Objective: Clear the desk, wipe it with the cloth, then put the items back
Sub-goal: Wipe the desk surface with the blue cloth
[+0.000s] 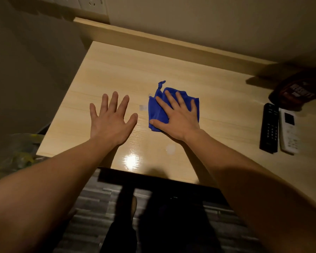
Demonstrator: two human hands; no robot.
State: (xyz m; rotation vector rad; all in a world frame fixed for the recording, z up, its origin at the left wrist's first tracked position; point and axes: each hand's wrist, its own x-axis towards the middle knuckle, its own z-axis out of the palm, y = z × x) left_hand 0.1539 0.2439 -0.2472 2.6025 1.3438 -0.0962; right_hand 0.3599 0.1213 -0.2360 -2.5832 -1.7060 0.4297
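A blue cloth (156, 110) lies crumpled on the middle of the light wooden desk (217, 99). My right hand (177, 117) presses flat on top of it, fingers spread, covering most of the cloth. My left hand (110, 117) rests flat on the bare desk just left of the cloth, fingers spread and holding nothing. A black remote (269, 127) and a white remote (289, 131) lie side by side at the desk's right end. Behind them sits a dark brown bag (297, 93).
A raised wooden ledge (153, 40) runs along the desk's far edge against the wall. The desk's left edge drops off beside a bin with a yellowish plastic bag (16, 152). A dark chair (153, 181) stands at the front edge.
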